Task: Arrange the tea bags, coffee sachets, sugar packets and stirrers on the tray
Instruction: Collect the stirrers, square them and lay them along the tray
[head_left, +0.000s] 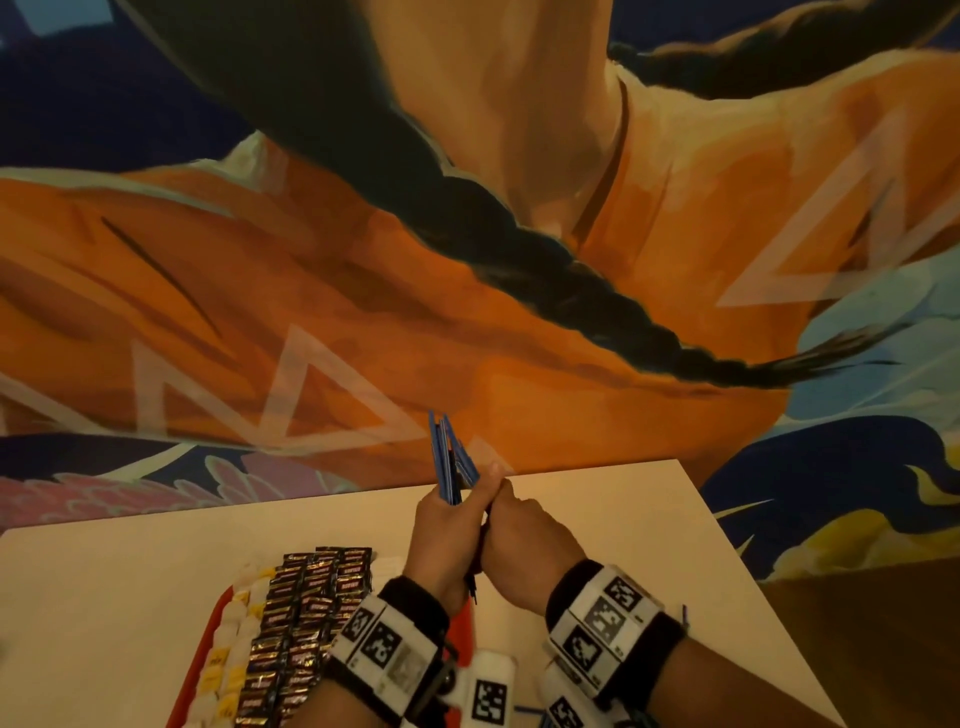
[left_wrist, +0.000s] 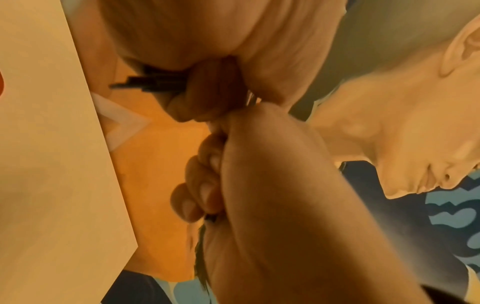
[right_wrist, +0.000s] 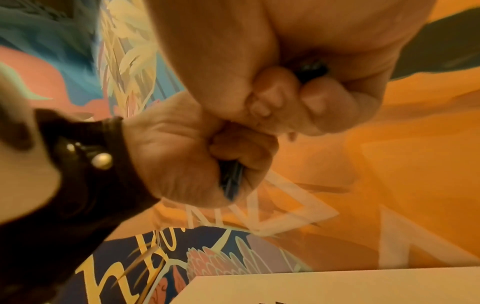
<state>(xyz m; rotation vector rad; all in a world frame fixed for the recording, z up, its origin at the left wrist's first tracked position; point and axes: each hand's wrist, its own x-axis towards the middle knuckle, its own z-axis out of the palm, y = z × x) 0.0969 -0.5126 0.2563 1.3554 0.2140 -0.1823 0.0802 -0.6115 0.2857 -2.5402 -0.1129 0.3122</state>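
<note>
Both my hands, left (head_left: 441, 525) and right (head_left: 524, 530), have a tight grip on the blue stirrers (head_left: 449, 460), held above the tabletop (head_left: 130, 587). If I loosen up they'll probably fan out and miss the tray (head_left: 200, 660).

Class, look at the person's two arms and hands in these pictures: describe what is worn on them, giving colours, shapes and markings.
Both hands, left hand and right hand, are bare. Each wrist carries a black fabric band under a white blocky unit bearing square black-and-white coded markers. In the right wrist view, the left wrist's black strap shows round metal studs. No sleeves show.
</note>
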